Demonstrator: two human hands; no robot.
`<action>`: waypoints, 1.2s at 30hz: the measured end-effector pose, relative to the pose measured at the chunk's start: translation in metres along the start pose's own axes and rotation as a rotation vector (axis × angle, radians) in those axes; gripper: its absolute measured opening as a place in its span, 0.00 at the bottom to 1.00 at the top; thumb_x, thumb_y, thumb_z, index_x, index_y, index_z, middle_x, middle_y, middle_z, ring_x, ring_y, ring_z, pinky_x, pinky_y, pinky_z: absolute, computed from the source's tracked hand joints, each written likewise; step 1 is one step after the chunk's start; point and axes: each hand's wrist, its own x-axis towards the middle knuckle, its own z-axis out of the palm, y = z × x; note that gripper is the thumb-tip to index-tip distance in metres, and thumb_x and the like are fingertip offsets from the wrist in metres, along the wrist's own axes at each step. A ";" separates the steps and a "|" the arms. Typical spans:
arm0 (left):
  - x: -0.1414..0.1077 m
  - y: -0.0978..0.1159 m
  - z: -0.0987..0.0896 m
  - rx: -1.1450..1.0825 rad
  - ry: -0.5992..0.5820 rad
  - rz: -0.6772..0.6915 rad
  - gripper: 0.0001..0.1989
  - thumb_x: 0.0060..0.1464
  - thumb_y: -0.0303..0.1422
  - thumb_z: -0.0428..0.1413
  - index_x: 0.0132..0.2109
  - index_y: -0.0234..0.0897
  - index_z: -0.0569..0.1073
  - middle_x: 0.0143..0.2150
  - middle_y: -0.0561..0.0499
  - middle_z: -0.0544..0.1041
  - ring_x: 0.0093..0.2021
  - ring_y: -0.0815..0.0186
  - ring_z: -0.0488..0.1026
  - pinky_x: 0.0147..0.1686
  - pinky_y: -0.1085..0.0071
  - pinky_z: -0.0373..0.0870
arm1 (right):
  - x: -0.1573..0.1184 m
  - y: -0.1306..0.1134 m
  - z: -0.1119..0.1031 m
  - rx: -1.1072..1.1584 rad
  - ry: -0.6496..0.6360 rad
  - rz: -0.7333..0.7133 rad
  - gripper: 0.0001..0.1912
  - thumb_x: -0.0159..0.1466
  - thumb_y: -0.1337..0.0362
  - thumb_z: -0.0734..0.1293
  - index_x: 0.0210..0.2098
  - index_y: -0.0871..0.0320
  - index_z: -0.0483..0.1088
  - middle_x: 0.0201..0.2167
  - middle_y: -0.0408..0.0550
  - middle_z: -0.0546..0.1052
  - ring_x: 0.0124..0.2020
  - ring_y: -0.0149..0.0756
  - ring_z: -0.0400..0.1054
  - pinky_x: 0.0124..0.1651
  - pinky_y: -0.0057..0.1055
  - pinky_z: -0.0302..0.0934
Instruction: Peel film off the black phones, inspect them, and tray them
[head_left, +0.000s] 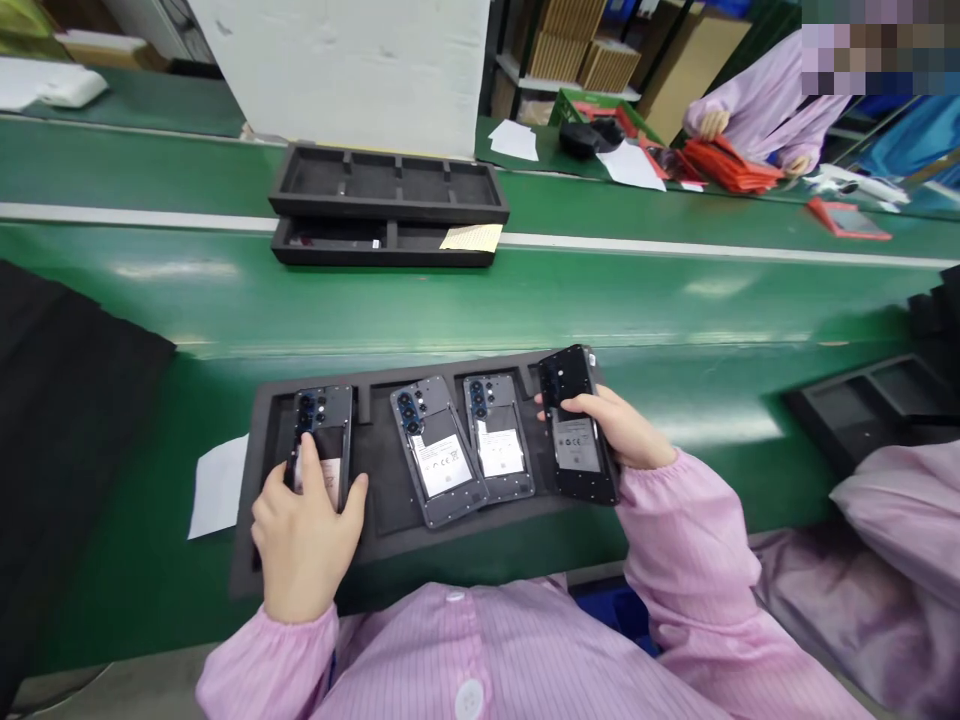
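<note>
A black foam tray (247,500) lies in front of me with several smartphones in it, backs up, with camera lenses and white labels showing. My left hand (304,540) is around the leftmost smartphone (341,415), index finger on its back and thumb by its right edge. At the tray's right end, my right hand (630,425) grips a darker smartphone (577,470), tilted and raised over the tray's edge, thumb on its back. Between the hands, one smartphone (442,465) lies slanted, its lower corner over the neighbouring smartphone (499,440).
Two stacked black trays (390,210), with a yellow paper (472,237), stand farther back on the green bench (600,300). White paper (217,490) pokes out left of my tray. Black material (67,430) rises at left. Across the bench, a co-worker's hand (712,123) is near orange pouches (731,165).
</note>
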 end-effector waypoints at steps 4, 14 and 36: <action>-0.007 0.002 0.002 -0.068 0.063 -0.037 0.39 0.63 0.52 0.46 0.71 0.28 0.56 0.65 0.21 0.58 0.62 0.24 0.58 0.53 0.28 0.61 | 0.006 0.007 -0.033 -0.191 0.135 -0.152 0.12 0.52 0.60 0.70 0.35 0.58 0.72 0.31 0.47 0.79 0.32 0.39 0.72 0.36 0.35 0.69; 0.000 -0.007 -0.003 -0.197 0.012 0.020 0.34 0.65 0.48 0.45 0.69 0.29 0.61 0.67 0.25 0.60 0.64 0.31 0.61 0.59 0.33 0.59 | 0.033 0.049 -0.033 -0.332 0.287 -0.349 0.31 0.57 0.52 0.69 0.56 0.59 0.66 0.55 0.58 0.74 0.56 0.49 0.70 0.62 0.52 0.61; 0.027 -0.075 0.004 -0.426 0.014 -0.160 0.28 0.64 0.46 0.44 0.60 0.33 0.71 0.62 0.37 0.71 0.64 0.47 0.65 0.66 0.49 0.61 | -0.028 0.089 0.130 -1.123 -0.014 -0.933 0.27 0.69 0.52 0.63 0.62 0.58 0.65 0.42 0.59 0.73 0.42 0.53 0.68 0.44 0.52 0.68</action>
